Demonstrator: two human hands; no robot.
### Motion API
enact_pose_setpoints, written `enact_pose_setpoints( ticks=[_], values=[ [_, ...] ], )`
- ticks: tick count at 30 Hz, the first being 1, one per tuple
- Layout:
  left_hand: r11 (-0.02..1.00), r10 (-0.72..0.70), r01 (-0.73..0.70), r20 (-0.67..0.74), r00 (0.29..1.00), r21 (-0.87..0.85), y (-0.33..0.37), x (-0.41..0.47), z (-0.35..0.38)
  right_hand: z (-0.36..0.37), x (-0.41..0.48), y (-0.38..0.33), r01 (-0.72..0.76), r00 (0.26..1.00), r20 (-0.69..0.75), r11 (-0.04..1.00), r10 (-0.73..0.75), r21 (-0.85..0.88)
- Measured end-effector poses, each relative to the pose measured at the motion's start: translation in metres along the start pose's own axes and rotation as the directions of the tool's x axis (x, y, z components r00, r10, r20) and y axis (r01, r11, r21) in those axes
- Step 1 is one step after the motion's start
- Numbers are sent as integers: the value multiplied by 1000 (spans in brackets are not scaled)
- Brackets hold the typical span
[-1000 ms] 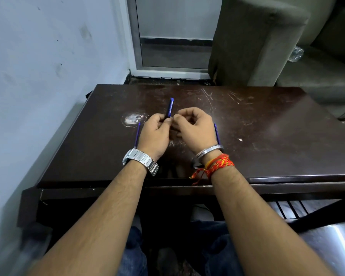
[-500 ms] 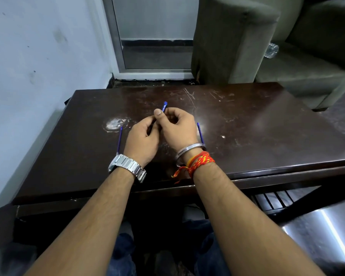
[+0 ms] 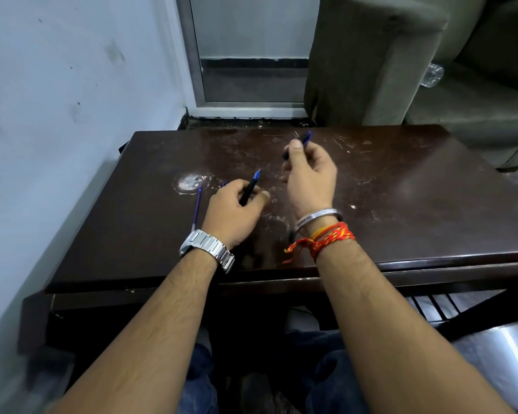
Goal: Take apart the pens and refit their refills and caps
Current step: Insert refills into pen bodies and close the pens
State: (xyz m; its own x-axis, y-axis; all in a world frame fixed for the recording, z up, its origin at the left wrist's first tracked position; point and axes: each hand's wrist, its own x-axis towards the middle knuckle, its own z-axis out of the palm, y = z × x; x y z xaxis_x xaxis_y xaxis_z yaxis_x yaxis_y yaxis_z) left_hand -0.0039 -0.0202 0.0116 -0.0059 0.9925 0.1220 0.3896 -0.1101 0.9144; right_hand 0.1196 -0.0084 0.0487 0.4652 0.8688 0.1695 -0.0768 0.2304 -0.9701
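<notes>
My left hand (image 3: 233,210) rests on the dark table (image 3: 401,204) and grips a dark pen barrel (image 3: 250,189) whose blue tip points up and away. My right hand (image 3: 310,179) is raised a little farther back and pinches a blue pen cap (image 3: 302,141) between thumb and fingers. The two hands are apart. A thin purple refill (image 3: 196,209) lies on the table just left of my left hand. The pen seen earlier to the right of my right wrist is hidden.
A white worn patch (image 3: 189,182) marks the tabletop near the refill. A pale wall runs along the left. A grey sofa (image 3: 386,55) stands behind the table, with a plastic bottle (image 3: 431,75) on its seat. A door frame is at the back.
The hands were together on one pen; now they have separated. My right hand has lifted up and away with the cap, while my left keeps the barrel.
</notes>
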Motion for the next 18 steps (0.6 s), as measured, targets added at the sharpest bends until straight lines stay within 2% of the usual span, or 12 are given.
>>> enact_pose_setpoints(
  ticks=[1,3,5,7,9,11,15,18],
  values=[
    [998,-41,39,-27,999,-50,0,2,-1,-2,2,-1,1,1000,-27,999,0,32],
    [976,-118,101,-76,990,-195,1,5,-1,-3,1,-1,-26,1000,6,999,26,28],
    [922,-161,114,-100,982,-370,4,7,0,-3,-1,6,-83,987,124,989,98,-121],
    [789,-194,98,-93,977,-606,10,7,0,0,-6,12,-108,934,295,948,200,-298],
    [628,-214,82,-70,974,-774,15,7,-5,5,-13,13,-63,844,459,901,277,-428],
    [573,-204,68,-61,977,-817,17,7,-10,9,-20,15,-77,774,554,915,305,-396],
    [639,-165,80,-36,986,-765,17,4,-16,8,-23,20,-32,715,668,965,205,-261],
    [604,-184,106,-9,983,-790,18,4,-20,3,-20,20,-78,649,727,970,225,-231]
  ],
)
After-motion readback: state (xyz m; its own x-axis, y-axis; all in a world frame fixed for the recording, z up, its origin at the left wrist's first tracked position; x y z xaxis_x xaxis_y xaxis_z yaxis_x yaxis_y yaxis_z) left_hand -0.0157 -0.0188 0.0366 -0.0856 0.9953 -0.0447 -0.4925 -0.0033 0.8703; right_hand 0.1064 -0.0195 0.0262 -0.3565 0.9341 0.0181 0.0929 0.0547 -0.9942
